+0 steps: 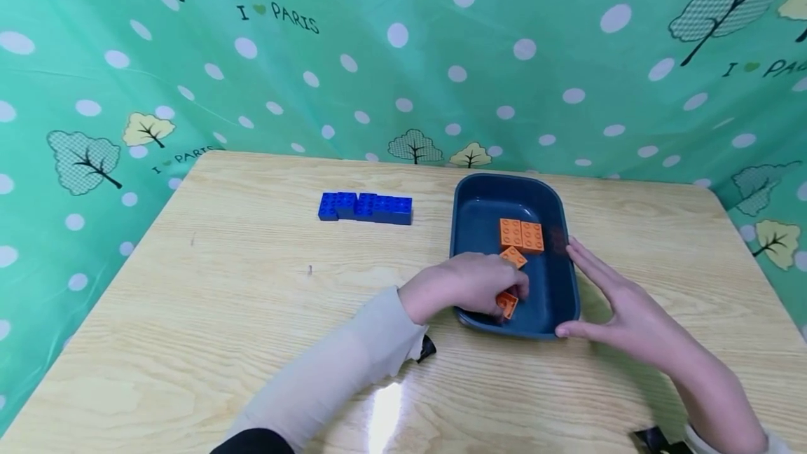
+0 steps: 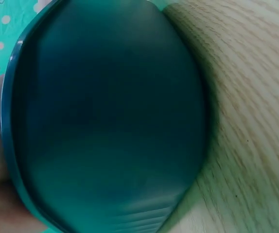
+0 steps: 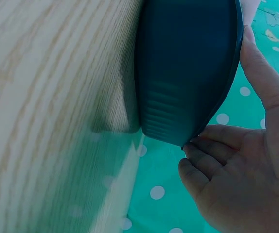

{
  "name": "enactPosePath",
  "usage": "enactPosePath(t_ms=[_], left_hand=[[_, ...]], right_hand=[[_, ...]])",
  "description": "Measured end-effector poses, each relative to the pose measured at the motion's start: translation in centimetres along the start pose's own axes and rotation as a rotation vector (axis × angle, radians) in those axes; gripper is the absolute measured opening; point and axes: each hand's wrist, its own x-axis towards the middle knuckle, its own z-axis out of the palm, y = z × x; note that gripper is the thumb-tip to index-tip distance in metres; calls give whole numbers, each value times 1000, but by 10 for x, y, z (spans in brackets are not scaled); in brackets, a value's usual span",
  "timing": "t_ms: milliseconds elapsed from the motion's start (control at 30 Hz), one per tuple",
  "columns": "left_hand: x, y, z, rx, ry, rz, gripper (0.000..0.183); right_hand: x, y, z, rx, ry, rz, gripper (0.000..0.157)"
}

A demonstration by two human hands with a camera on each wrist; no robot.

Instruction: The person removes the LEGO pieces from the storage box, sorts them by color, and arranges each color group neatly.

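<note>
A dark blue tray (image 1: 551,209) stands on the wooden table, with several orange toy bricks inside. Two orange bricks (image 1: 522,235) lie side by side near its middle, and a smaller orange brick (image 1: 513,256) sits turned just in front of them. Reaching over the left rim, my left hand (image 1: 469,282) pinches another orange brick (image 1: 506,305) near the tray's front end; its fingertips are partly hidden. My right hand (image 1: 630,307) touches the tray's right side with spread fingers and thumb. In the right wrist view, the right hand (image 3: 246,165) meets the rim. The tray wall (image 2: 115,111) fills most of the left wrist view.
A row of blue toy bricks (image 1: 366,208) lies on the table (image 1: 221,300) to the left of the tray. Behind the table hangs a green dotted cloth (image 1: 435,76) with printed trees.
</note>
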Motion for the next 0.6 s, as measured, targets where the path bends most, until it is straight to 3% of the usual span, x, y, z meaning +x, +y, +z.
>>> enactPosePath(t_ms=[133, 300, 600], left_hand=[[-3, -1, 0, -18, 38, 2, 31], [-11, -4, -4, -94, 143, 38, 30], [-44, -17, -19, -295, 355, 71, 39]], right_hand=[[0, -1, 0, -3, -4, -1, 113], [1, -1, -1, -3, -13, 8, 113], [0, -1, 0, -5, -10, 0, 114]])
